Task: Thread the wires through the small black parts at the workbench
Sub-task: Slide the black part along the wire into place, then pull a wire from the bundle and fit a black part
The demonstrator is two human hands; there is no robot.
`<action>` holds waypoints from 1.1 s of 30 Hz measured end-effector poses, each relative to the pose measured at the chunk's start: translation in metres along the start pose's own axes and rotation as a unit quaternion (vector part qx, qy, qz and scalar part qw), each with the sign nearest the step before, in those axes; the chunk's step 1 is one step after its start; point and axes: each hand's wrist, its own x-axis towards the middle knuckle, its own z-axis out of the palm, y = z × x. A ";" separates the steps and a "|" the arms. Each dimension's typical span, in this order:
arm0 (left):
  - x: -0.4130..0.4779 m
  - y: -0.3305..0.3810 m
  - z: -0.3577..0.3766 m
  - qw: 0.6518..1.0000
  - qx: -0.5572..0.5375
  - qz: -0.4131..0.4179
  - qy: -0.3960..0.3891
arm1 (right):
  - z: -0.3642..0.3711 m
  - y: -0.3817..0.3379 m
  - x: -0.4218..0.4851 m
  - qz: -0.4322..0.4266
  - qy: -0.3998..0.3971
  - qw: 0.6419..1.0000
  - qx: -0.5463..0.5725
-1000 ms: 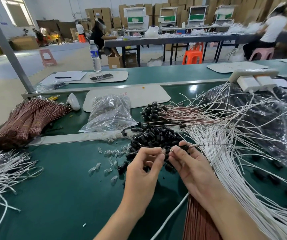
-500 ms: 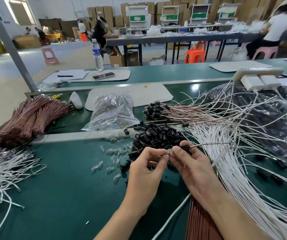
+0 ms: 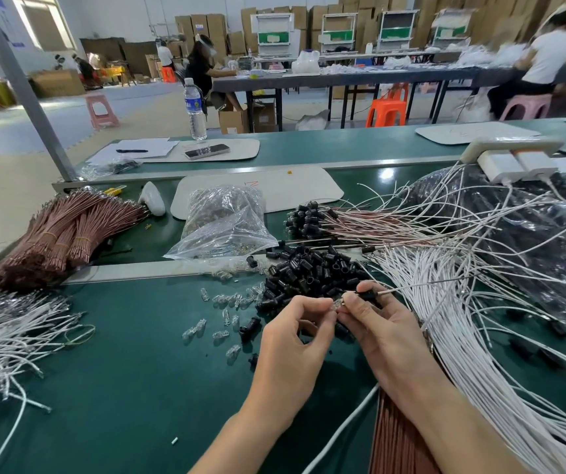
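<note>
My left hand (image 3: 291, 340) and my right hand (image 3: 387, 331) meet fingertip to fingertip over the green bench, just in front of a heap of small black parts (image 3: 308, 273). Between them sits a tiny clear bulb (image 3: 338, 301), pinched by my left thumb and forefinger. My right hand pinches a small black part (image 3: 365, 296) with a thin wire (image 3: 421, 285) running out of it to the right. A thick fan of white wires (image 3: 472, 336) lies right of my right hand. Finished wires with black parts on their ends (image 3: 308, 217) lie behind the heap.
Loose clear bulbs (image 3: 220, 313) are scattered left of the heap. A clear plastic bag (image 3: 226, 224) sits behind them. Brown wire bundles (image 3: 66, 230) lie far left, more white wires (image 3: 8, 333) at the left edge, brown wires (image 3: 397, 436) under my right forearm. A white power strip (image 3: 513, 155) is back right.
Both hands have stayed together at the same spot; the fingertips have closed tighter around the bulb and the black part. The camera has tilted slightly.
</note>
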 end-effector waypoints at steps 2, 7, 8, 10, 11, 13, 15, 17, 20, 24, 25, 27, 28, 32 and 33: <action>0.000 -0.001 0.000 1.000 0.003 0.005 0.003 | 0.001 -0.001 -0.001 -0.004 -0.005 1.000 -0.017; 0.000 -0.004 0.000 1.000 0.008 0.017 0.006 | 0.002 -0.003 -0.005 -0.029 -0.014 0.997 -0.071; 0.000 -0.005 0.000 1.000 0.007 0.015 0.006 | 0.002 -0.003 -0.005 -0.031 -0.014 0.997 -0.074; -0.001 -0.006 -0.001 1.000 0.007 0.013 0.009 | 0.002 -0.003 -0.006 -0.033 -0.015 0.996 -0.085; 0.000 -0.007 -0.001 1.000 0.008 0.013 0.010 | 0.002 -0.003 -0.006 -0.033 -0.016 0.995 -0.093; 0.000 -0.007 -0.002 1.000 0.007 0.016 0.008 | 0.002 -0.002 -0.007 -0.033 -0.013 0.992 -0.120; 0.000 -0.007 -0.002 1.000 0.009 0.024 0.007 | 0.001 -0.001 -0.007 -0.035 -0.005 0.988 -0.151; 0.000 -0.007 -0.003 1.000 0.011 0.027 0.010 | 0.001 0.000 -0.006 -0.034 0.002 0.987 -0.159; 0.000 -0.007 -0.003 0.999 0.011 0.028 0.014 | 0.000 0.001 -0.004 -0.020 0.001 0.991 -0.136; -0.001 -0.007 -0.002 0.999 0.016 0.029 0.018 | -0.001 0.002 -0.002 0.000 -0.003 0.996 -0.088; -0.001 -0.006 -0.002 0.999 0.017 0.029 0.019 | -0.001 0.002 -0.002 0.007 -0.005 0.997 -0.078; 0.000 -0.006 -0.003 0.999 0.016 0.028 0.018 | -0.001 0.003 -0.001 0.023 -0.006 0.998 -0.055; 0.001 -0.005 -0.003 0.999 0.015 0.027 0.016 | -0.001 0.003 0.000 0.030 -0.005 0.999 -0.044; 0.001 -0.005 -0.004 1.000 0.010 0.021 0.012 | -0.001 0.001 0.001 0.053 -0.007 0.998 -0.017; 0.001 -0.005 -0.005 1.000 0.011 0.020 0.011 | -0.001 0.001 0.001 0.056 -0.009 0.998 -0.017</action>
